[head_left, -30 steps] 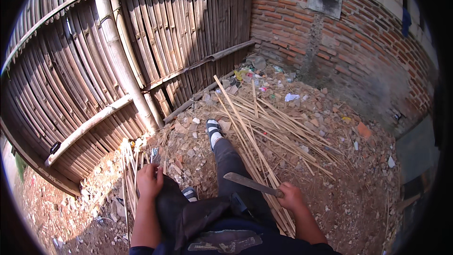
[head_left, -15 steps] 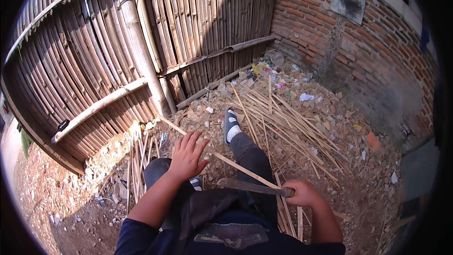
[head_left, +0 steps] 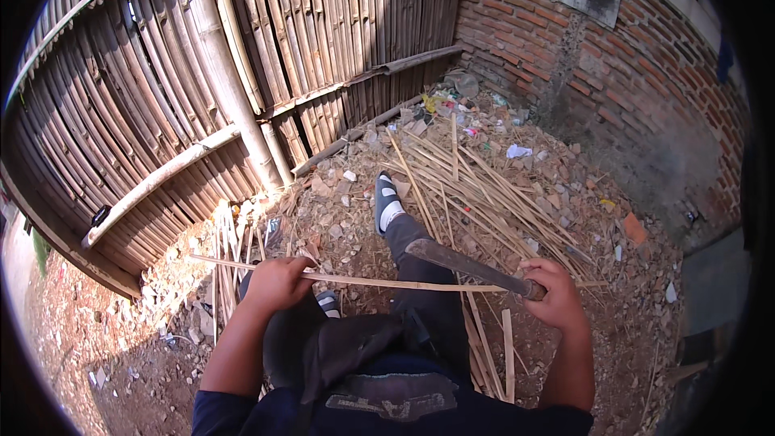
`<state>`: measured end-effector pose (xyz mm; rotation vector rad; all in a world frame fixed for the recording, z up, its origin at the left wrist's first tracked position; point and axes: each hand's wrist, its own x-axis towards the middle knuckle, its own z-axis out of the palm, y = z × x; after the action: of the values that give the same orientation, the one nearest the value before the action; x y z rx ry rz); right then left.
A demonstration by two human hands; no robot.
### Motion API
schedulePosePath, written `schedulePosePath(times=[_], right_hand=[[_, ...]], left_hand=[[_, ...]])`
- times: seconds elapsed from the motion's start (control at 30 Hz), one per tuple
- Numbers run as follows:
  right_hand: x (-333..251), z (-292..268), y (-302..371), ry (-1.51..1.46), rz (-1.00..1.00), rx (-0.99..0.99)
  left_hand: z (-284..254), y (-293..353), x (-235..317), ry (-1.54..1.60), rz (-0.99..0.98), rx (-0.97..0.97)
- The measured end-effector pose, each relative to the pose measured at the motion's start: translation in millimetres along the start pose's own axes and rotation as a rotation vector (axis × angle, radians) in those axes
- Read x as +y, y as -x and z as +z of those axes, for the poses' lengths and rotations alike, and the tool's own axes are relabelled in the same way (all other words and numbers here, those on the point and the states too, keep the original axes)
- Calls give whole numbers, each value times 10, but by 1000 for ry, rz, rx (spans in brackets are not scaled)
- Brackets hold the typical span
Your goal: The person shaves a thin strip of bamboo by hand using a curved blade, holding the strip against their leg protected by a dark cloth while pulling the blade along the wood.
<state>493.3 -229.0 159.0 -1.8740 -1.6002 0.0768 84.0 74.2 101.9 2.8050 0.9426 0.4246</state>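
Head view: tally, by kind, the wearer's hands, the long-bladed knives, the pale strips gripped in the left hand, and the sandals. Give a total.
Hands: 2, the left hand and the right hand
Long-bladed knife: 1
Pale strip gripped in the left hand: 1
Sandals: 2, the forward sandal and the nearer sandal, partly hidden
Total: 6

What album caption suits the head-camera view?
Left hand holding a thin strip, right hand gripping a knife, before a bamboo fence.
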Motion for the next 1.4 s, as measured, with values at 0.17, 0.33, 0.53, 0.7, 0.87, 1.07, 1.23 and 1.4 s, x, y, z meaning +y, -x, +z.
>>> schedulePosePath(times=[0.17,0.33,0.53,0.7,0.87,1.07,1.23,1.4], right_hand=[[-3,-194,165,152,32,185],[-102,-191,365,-54,180,201],[-350,-236,324,-47,270,149],[-312,-37,-179,-215,259,81],[-226,718,-709,-264,130,89],[-209,1427,-1411,-279,-15,-160],[-222,1819,-1930,-157,-18,-274],[-73,2103,-1834,-166,75,-449]], left_hand=[[29,621,-2,105,-213,76],[-61,951,106,253,-368,32],[-157,914,128,320,-397,85],[-158,793,137,303,-410,28],[-21,843,133,307,-467,2],[86,925,78,227,-597,84],[170,849,103,239,-683,0],[228,999,172,178,-668,15]])
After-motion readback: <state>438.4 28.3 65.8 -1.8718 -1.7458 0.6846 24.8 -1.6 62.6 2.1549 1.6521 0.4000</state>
